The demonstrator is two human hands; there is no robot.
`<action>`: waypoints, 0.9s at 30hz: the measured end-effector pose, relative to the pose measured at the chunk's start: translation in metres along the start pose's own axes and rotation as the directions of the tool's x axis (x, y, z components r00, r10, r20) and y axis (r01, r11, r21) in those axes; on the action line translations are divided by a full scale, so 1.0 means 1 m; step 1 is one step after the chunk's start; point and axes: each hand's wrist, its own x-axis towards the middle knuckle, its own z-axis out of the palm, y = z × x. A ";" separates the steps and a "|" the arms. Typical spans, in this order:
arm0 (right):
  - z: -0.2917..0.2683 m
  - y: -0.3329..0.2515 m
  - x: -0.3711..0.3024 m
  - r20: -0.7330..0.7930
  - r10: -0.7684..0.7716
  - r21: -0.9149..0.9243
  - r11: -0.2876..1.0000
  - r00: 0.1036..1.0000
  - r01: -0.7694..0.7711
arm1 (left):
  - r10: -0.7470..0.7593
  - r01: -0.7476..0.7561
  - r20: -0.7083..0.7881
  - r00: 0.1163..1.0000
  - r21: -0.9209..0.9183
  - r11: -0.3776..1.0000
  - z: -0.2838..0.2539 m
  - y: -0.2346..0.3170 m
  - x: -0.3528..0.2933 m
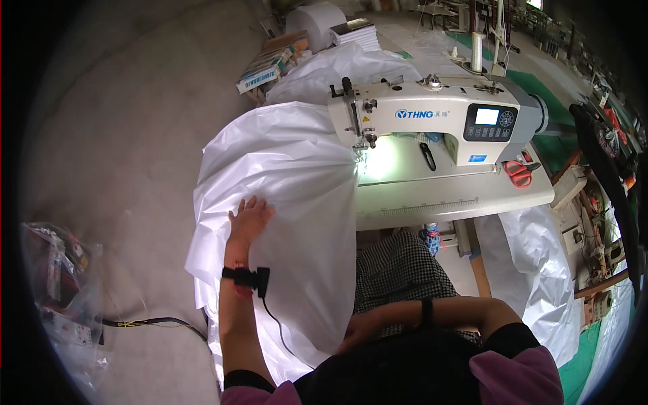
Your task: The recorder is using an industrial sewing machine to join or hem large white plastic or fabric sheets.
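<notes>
Resting flat and released on the white plastic sheet (pixel 283 202), the left hand (pixel 248 219) could let it slide off the surface (pixel 459 196) left of the sewing machine (pixel 432 118), while the right hand (pixel 358 331) clenches its near edge.

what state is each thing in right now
left hand: open, flat on the white fabric
right hand: gripping the fabric's lower edge
white fabric: draped off the table, under the needle
sewing machine: lamp and display lit
red scissors: lying closed on the table
</notes>
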 end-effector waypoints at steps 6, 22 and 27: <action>-0.029 0.000 -0.023 -0.605 0.351 0.560 0.826 0.715 0.068 | 0.401 -0.377 -0.411 0.819 0.141 0.915 0.021 0.117 -0.147; -0.115 -0.091 -0.038 -0.789 0.163 0.342 0.917 0.592 0.204 | 0.241 -0.115 -0.616 0.750 0.238 0.964 -0.091 0.085 -0.165; -0.175 -0.092 -0.011 -0.876 0.292 0.476 0.660 0.385 0.582 | 0.336 -0.221 -0.743 0.580 0.253 0.942 -0.121 0.104 -0.160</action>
